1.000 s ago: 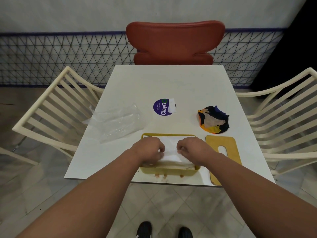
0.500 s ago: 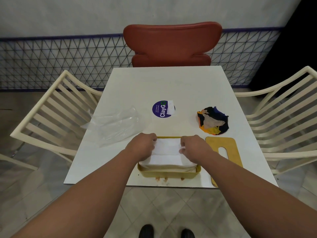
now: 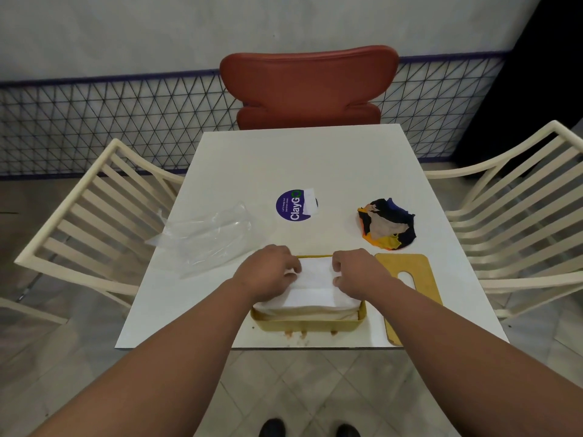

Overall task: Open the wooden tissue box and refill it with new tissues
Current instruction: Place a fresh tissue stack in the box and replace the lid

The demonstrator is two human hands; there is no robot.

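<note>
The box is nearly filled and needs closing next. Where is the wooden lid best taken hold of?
Probably by the wooden lid's long right edge, coming from the right with the right hand. It lies flat on the table, the tissue box close on its left. The oval slot also offers a finger hold.

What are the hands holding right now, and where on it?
Both hands, left hand and right hand, grip the stack of white tissues at its far corners, inside the open wooden box.
</note>
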